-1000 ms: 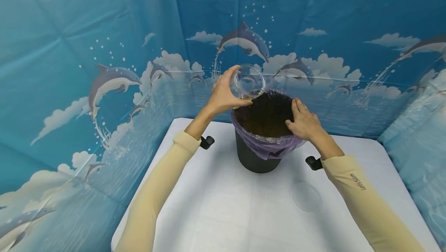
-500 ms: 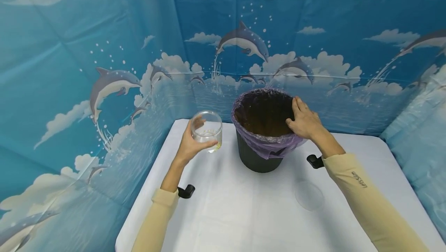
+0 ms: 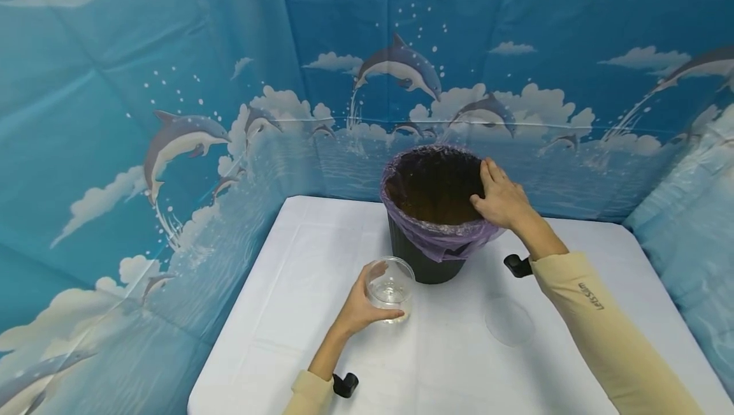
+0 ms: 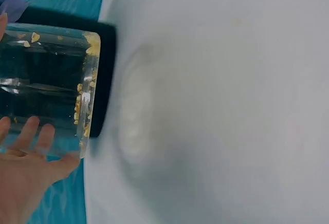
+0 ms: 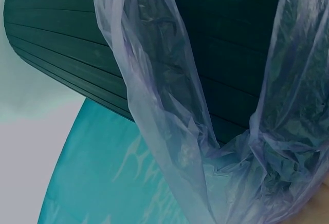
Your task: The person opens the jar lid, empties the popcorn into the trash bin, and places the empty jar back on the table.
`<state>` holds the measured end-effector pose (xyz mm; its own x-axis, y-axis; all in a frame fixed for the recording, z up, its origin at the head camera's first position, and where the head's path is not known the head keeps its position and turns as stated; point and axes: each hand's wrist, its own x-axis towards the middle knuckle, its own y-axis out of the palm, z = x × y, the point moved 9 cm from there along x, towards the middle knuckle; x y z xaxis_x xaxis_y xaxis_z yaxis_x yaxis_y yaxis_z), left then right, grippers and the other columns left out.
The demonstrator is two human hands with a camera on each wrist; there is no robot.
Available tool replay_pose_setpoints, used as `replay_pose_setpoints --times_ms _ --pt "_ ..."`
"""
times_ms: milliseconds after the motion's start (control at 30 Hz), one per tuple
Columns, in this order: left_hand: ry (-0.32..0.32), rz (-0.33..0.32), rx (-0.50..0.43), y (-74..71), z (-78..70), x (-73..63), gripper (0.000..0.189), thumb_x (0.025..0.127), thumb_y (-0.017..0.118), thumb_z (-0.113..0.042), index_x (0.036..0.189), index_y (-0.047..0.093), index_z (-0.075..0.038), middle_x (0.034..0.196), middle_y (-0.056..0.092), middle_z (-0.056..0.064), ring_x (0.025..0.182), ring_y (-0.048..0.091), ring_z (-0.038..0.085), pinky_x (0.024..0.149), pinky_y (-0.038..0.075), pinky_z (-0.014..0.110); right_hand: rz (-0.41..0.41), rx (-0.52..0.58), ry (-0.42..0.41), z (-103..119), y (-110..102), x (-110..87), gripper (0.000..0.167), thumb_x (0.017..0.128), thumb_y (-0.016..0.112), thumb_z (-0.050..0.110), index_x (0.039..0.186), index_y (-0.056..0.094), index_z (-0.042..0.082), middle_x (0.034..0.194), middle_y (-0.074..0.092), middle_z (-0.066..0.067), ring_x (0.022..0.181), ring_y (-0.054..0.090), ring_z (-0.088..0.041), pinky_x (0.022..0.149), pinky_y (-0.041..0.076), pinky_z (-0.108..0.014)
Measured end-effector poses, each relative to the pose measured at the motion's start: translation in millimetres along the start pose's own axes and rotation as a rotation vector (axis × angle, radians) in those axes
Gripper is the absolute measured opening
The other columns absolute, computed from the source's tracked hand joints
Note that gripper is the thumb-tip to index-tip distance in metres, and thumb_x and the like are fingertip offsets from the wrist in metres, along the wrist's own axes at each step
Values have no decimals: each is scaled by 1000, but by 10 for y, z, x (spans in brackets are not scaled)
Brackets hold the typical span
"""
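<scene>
My left hand [image 3: 357,310] grips a clear round jar [image 3: 394,289] low over the table, in front of the bin. Its mouth faces up, and thumb and fingers wrap its sides. In the left wrist view, yellowish crumbs [image 4: 78,106] cling near the jar's bottom edge. A dark trash can [image 3: 423,263] stands upright with a thin purple bag [image 3: 438,244] folded over its rim. At the right of that rim my right hand [image 3: 504,203] holds on, fingers and thumb reaching over the bag's edge. Only a sliver of this hand shows in the right wrist view.
A clear round lid [image 3: 509,322] lies flat on the white-covered table [image 3: 459,364], right of the middle. Behind and beside the table hangs a blue curtain [image 3: 321,166] with dolphins. A small black camera [image 3: 346,385] sits at my left wrist.
My left hand has brought the jar from its tilt over the bin's mouth, first left and down, then right and towards me, now upright. My right hand has stayed on the rim.
</scene>
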<state>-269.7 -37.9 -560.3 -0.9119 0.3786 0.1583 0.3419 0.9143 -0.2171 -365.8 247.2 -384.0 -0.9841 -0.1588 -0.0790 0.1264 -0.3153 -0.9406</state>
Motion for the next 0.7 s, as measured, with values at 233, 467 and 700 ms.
replay_pose_setpoints --times_ms 233,467,700 --pt "-52 58 -60 477 128 -107 110 64 100 -18 153 38 -36 155 50 5 142 48 27 119 37 55 0 9 0 2 -1 -6 83 107 43 29 162 -8 -6 170 -11 -29 156 0 -54 119 11 -77" --pt "-58 58 -63 617 203 -130 110 64 100 -16 153 38 -35 153 50 10 140 49 33 116 41 55 4 14 -8 -7 -1 -5 83 107 44 28 162 -9 -6 170 -11 -29 157 -1 -53 119 10 -77" --pt "-70 46 -39 622 251 -138 111 64 100 -17 153 38 -37 153 50 3 141 49 28 117 40 54 4 13 -6 -21 -10 -5 83 108 44 30 162 -10 -5 170 -13 -29 157 -2 -52 119 8 -77"
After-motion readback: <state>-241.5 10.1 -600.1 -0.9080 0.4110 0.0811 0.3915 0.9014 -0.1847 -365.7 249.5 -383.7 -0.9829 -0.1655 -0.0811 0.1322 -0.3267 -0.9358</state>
